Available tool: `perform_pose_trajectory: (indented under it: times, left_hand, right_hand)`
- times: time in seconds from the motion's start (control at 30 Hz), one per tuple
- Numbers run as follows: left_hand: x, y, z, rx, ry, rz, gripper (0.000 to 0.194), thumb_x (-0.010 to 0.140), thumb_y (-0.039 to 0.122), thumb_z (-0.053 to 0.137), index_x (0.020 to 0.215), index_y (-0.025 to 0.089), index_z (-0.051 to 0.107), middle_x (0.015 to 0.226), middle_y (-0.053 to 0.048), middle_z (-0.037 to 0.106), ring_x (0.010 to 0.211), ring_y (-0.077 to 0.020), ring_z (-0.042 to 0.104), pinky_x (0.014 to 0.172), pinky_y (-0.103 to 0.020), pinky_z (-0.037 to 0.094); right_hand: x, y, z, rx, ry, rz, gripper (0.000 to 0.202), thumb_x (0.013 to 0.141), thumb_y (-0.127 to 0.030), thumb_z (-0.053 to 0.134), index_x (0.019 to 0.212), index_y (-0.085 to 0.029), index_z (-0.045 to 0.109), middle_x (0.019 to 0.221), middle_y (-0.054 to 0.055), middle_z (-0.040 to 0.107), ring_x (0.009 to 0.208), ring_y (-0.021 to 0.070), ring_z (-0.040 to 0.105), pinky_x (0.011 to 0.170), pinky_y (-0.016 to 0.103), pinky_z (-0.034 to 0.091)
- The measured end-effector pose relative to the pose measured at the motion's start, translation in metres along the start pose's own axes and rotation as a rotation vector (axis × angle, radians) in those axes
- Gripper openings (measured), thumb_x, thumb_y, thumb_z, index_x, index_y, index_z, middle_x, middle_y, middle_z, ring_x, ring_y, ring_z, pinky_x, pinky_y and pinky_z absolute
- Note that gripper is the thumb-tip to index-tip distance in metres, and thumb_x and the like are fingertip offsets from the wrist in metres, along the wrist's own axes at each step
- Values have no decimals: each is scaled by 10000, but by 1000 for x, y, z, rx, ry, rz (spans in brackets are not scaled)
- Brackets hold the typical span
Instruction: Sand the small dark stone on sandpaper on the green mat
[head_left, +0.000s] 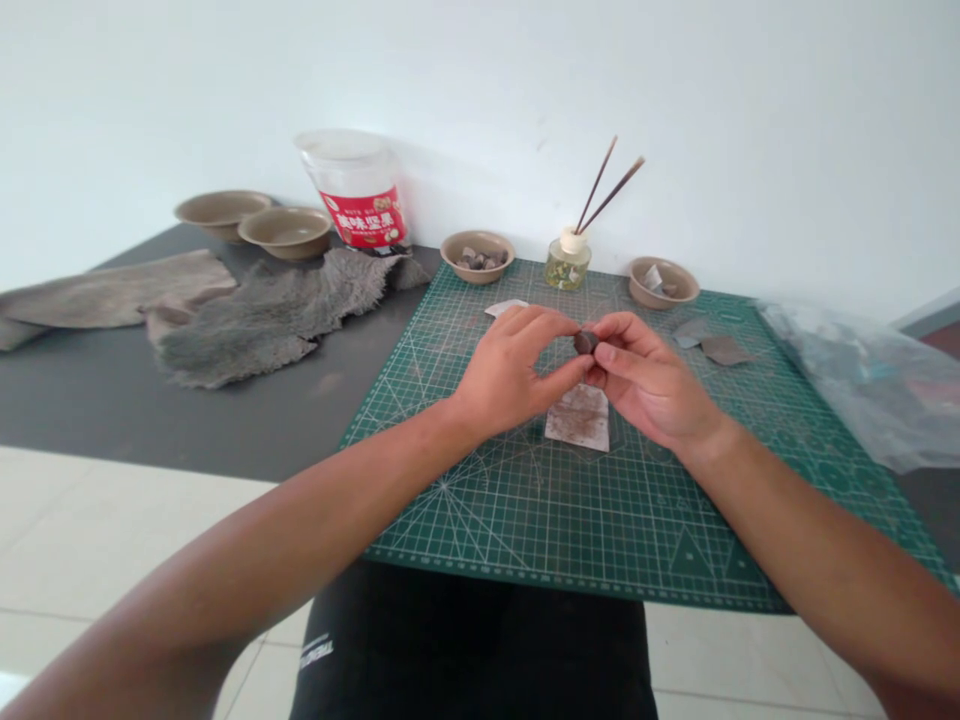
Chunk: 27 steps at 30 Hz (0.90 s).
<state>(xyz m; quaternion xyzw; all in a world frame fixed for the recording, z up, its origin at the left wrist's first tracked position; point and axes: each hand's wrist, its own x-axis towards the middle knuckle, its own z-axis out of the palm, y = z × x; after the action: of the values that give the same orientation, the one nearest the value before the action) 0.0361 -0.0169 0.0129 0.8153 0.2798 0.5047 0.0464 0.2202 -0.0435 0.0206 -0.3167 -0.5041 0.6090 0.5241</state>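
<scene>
A small, dark brown, rounded piece point(585, 343) is pinched above the cutting mat, between the fingertips of both hands. My left hand point(517, 365) closes on its left side with thumb and index finger. Thumb and fingers of my right hand point(649, 380) grip it from the right. Its exact kind cannot be made out, and fingers cover part of it. Beneath the hands lies a whitish square sheet point(577, 428) smeared with brown dust. Another pale sheet point(508, 307) shows partly behind my left hand.
The green cutting mat point(465, 520) covers the table's middle. Behind stand a bowl of small chunks point(478, 270), a reed diffuser point(568, 262) and another bowl point(664, 292). Grey cloths point(262, 320), bowls point(285, 240) and a plastic tub point(367, 215) are left; sheets point(726, 350) and a plastic bag point(862, 380) right.
</scene>
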Motion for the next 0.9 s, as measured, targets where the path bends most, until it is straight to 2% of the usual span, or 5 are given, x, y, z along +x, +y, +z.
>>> perform_pose_trajectory:
  times: [0.2, 0.53, 0.6, 0.77, 0.9]
  left_hand:
    - [-1, -1, 0, 40, 9, 26, 163, 873, 216, 650, 1034, 196, 635, 1042, -41, 706, 980, -200, 646, 907, -356, 491]
    - [0, 2, -1, -213, -20, 71, 188, 916, 321, 688, 1042, 201, 618, 1044, -53, 684, 1006, -194, 638, 911, -365, 505]
    - [-1, 1, 0, -339, -33, 11, 180, 914, 325, 700, 1021, 210, 612, 1069, -53, 673, 1029, -190, 635, 927, -367, 504]
    - [-4, -1, 7, -698, -130, -267, 209, 902, 385, 715, 927, 222, 587, 1266, -62, 619, 1187, -209, 598, 1037, -412, 466]
    - [-4, -1, 10, -875, -169, -388, 268, 880, 440, 730, 867, 215, 585, 1278, -53, 620, 1179, -218, 613, 1013, -419, 496]
  right_hand:
    - [0, 1, -1, 50, -25, 64, 135, 871, -350, 729, 927, -254, 653, 951, -18, 655, 879, 124, 630, 787, 264, 544]
    - [-3, -1, -3, 121, -82, 138, 126, 835, -254, 766, 917, -224, 675, 910, -27, 672, 799, 87, 633, 776, 212, 556]
    - [-3, -1, -4, 142, -97, 153, 136, 829, -253, 774, 912, -219, 672, 882, -30, 673, 782, 86, 640, 759, 211, 563]
    - [-3, -4, -6, 143, -163, 193, 122, 837, -257, 771, 878, -196, 674, 762, -34, 674, 686, 81, 658, 688, 193, 577]
    - [-3, -7, -4, 132, -157, 209, 126, 824, -253, 782, 856, -187, 681, 737, -29, 675, 667, 87, 663, 673, 199, 590]
